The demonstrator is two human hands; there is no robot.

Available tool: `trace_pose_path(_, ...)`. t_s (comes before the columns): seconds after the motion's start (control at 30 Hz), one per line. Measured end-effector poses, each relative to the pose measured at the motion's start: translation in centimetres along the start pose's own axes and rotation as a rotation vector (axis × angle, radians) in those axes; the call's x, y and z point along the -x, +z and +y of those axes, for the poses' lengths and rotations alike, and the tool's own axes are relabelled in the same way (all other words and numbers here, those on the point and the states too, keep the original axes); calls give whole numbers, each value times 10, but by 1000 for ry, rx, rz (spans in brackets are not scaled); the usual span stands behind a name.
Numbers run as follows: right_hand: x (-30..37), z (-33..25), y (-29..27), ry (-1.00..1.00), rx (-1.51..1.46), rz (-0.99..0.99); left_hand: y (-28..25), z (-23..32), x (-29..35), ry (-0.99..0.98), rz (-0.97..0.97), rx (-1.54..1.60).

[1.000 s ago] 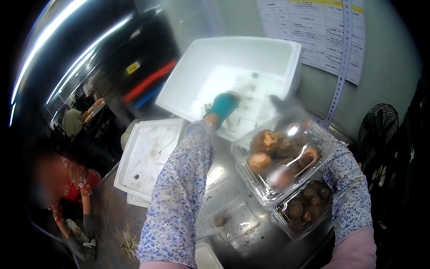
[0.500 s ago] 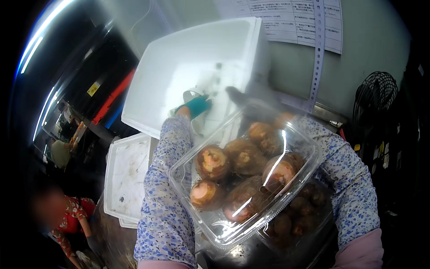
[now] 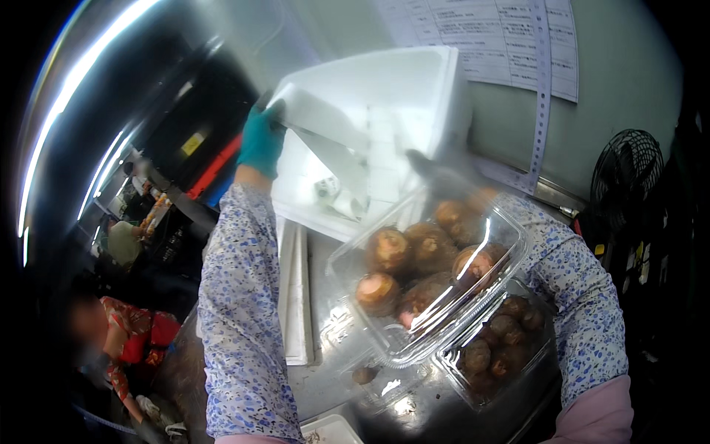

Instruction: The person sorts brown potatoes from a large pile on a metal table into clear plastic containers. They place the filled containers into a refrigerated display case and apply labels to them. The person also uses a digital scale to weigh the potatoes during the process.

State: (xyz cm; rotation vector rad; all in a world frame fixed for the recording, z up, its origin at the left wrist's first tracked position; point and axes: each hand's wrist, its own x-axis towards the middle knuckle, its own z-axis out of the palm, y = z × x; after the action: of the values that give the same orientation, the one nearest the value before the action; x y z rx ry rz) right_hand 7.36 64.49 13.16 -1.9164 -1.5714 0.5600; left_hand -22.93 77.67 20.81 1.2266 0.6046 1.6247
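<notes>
My left hand (image 3: pixel 262 139), in a teal glove, is closed at the left rim of a white foam box (image 3: pixel 448 81). From its fingers a white paper strip (image 3: pixel 325 144) slants down into the box, where more curled white paper lies. My right hand (image 3: pixel 436 172), in a dark grey glove, grips the far side of a clear plastic clamshell (image 3: pixel 355 325) from behind; the clamshell hides part of it. The clamshell is tilted and holds several brown taro corms (image 3: pixel 427 248) with pinkish cut ends.
Below the raised clamshell, another clear pack of small brown corms (image 3: pixel 509 337) rests on the metal table (image 3: pixel 325 385). One loose small corm (image 3: pixel 364 375) lies nearby. A black fan (image 3: pixel 627 169) stands right, printed sheets (image 3: pixel 510 44) hang behind. A co-worker (image 3: pixel 133 337) sits lower left.
My left hand has moved up and left from inside the foam box to its left rim, drawing out the paper strip. The clamshell stays in my right hand; the view has shifted.
</notes>
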Motion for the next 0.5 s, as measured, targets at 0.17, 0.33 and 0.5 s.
trace_pose_path(0.17,0,-4,-1,-2,66,-135,-16,92,16,33,-40,-118)
trace_pose_path(0.33,-15,27,-5,-190,122,-107,9,129,47,3,-3,-260)
trace_pose_path(0.5,-15,22,-98,-300,-23,-237,37,155,69,-10,32,-343)
